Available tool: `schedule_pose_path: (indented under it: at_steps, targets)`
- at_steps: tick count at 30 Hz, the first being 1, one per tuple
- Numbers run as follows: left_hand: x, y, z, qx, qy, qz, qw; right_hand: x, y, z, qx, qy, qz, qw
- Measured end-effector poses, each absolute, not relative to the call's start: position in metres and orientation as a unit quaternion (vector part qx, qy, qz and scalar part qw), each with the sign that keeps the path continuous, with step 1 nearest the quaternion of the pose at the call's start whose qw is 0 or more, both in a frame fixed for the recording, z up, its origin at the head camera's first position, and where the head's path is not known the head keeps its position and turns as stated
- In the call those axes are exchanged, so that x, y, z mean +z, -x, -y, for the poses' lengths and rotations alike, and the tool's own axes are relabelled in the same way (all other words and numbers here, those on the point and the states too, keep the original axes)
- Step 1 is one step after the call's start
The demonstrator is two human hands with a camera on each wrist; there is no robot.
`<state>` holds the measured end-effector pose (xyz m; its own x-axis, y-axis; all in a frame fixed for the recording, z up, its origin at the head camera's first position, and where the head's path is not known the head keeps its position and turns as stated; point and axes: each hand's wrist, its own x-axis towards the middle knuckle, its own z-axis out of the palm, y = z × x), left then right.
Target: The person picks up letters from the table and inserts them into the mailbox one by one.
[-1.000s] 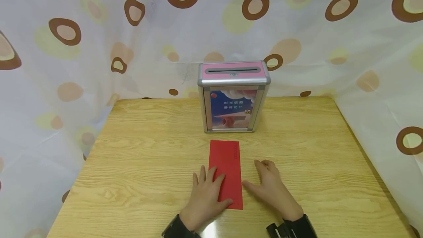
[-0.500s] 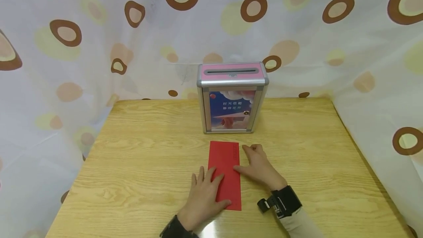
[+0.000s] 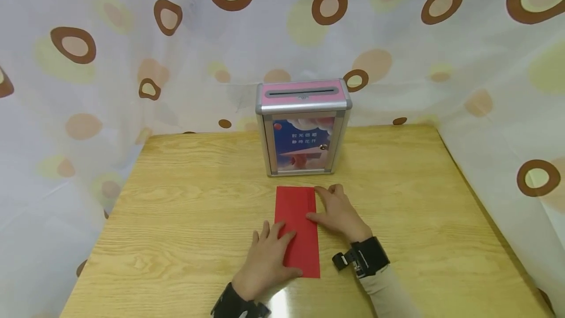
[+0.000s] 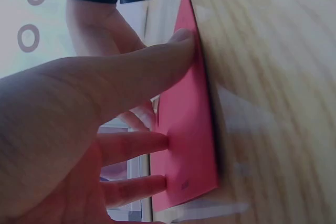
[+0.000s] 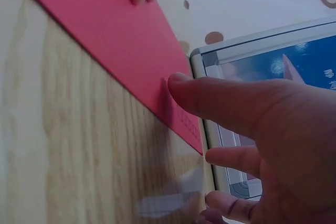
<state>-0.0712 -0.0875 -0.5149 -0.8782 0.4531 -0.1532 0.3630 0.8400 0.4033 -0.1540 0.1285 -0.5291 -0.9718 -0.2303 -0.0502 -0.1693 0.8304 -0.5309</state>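
Observation:
A flat red envelope [image 3: 303, 244] lies lengthwise on the wooden table. My left hand [image 3: 265, 261] rests on its left side, fingers spread, with the thumb across the near end. In the left wrist view the thumb and two fingertips touch the envelope's face [image 4: 189, 129]. My right hand [image 3: 340, 214] is at the far right corner. Its thumb [image 5: 184, 90] lies over the envelope, beside a column of small printed boxes, and its other fingers are just past the corner. Right behind the envelope stands a pink and silver letter box [image 3: 304, 109] with a top slot.
The letter box has a picture door [image 3: 302, 144] with a small round lock on its right. Around the back and sides of the wooden table [image 3: 185, 210] hangs a white curtain [image 3: 194, 63] with brown ring patterns. Both wrists wear black camera bands.
My right hand has moved left and forward, from beside the envelope to its far right corner. My left hand stays on the envelope. The head view has shifted slightly.

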Motion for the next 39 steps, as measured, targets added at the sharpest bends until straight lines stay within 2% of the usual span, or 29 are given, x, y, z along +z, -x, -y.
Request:
schedule_pose_path:
  at_steps: [6, 25, 39]
  targets:
    - [-0.513, 0.074, 0.090, 0.178, -0.217, -0.949, 0.144, -0.523, 0.167, -0.127, -0.266, 0.112, -0.953, 0.092]
    - [-0.512, 0.076, 0.092, 0.159, -0.226, -0.950, 0.146, -0.513, 0.182, -0.128, -0.281, 0.065, -0.941, 0.175]
    - [-0.511, 0.074, 0.094, 0.160, -0.224, -0.950, 0.147, -0.512, 0.183, -0.122, -0.267, 0.041, -0.946, 0.179]
